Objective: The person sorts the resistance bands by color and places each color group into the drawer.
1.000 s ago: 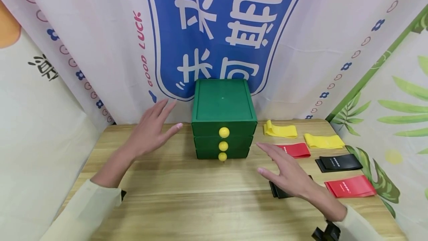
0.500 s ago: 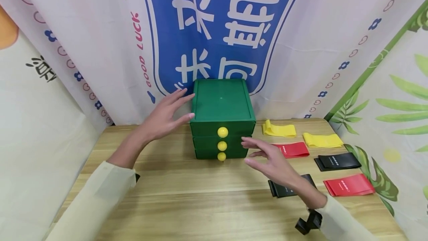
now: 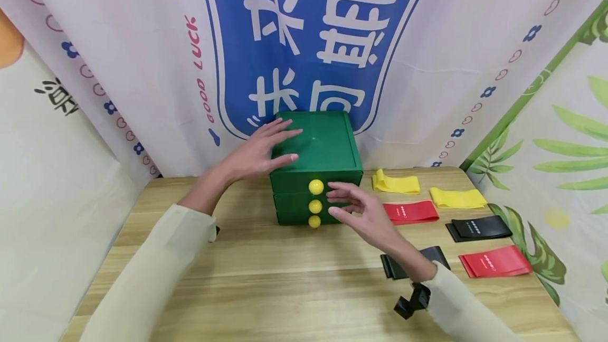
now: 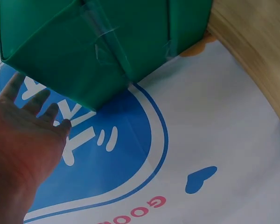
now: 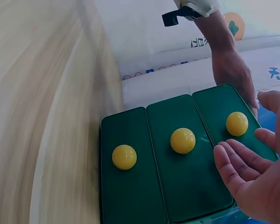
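Note:
A green box (image 3: 315,144) of three stacked drawers stands at the back of the table, each drawer front bearing a round yellow knob. The top yellow knob (image 3: 315,187) is the one nearest my right hand (image 3: 363,212), whose fingers are bent a little and hold nothing, just in front of the drawer fronts. Over the left edge of the box top my left hand (image 3: 256,154) is spread, fingers extended, holding nothing. In the right wrist view the fingertips (image 5: 222,156) come close beside the upper knob (image 5: 237,123).
To the right lie folded flat bands: yellow bands (image 3: 396,182), red bands (image 3: 410,212) and black bands (image 3: 480,228). A printed curtain (image 3: 418,94) hangs directly behind the box. The wooden table (image 3: 285,289) extends in front.
My left hand has moved right, from beside the box to over its top edge. My right hand has moved left and up from near the bands to the drawer fronts.

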A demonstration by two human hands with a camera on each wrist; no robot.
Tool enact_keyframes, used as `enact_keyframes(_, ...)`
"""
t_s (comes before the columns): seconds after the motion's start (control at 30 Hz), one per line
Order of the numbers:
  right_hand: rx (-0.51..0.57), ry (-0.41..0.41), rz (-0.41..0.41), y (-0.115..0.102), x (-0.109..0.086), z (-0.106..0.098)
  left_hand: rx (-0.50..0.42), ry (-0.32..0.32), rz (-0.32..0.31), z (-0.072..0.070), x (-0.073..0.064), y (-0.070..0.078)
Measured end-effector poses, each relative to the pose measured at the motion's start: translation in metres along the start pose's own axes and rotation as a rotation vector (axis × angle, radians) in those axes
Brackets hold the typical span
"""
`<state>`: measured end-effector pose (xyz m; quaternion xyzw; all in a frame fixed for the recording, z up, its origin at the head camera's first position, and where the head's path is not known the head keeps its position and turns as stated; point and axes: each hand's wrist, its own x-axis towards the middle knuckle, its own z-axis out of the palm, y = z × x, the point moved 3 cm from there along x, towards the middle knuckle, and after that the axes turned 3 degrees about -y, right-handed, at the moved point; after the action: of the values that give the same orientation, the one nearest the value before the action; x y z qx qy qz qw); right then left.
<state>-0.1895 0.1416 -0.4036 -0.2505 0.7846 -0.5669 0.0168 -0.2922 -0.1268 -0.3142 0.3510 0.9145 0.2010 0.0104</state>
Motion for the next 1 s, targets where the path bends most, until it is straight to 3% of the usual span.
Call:
enact_keyframes(0.2, 0.036, 0.031, -0.03, 0.0, 0.01, 0.006, -0.029, -0.03, -0.004, -0.002, 0.011, -0.005)
enact_keyframes(0.47, 0.051, 0.059, -0.048, 0.003, 0.019, 0.012, -0.003, -0.045, 0.008, 0.003, 0.022, -0.012)
enact_keyframes(0.83, 0.075, 0.096, -0.065, 0.002, 0.028, 0.019, 0.064, -0.125, -0.017, 0.013, 0.025, -0.018)
enact_keyframes(1.0, 0.099, 0.132, -0.083, 0.002, 0.032, 0.021, 0.066, -0.11, -0.006, 0.016, 0.026, -0.019)
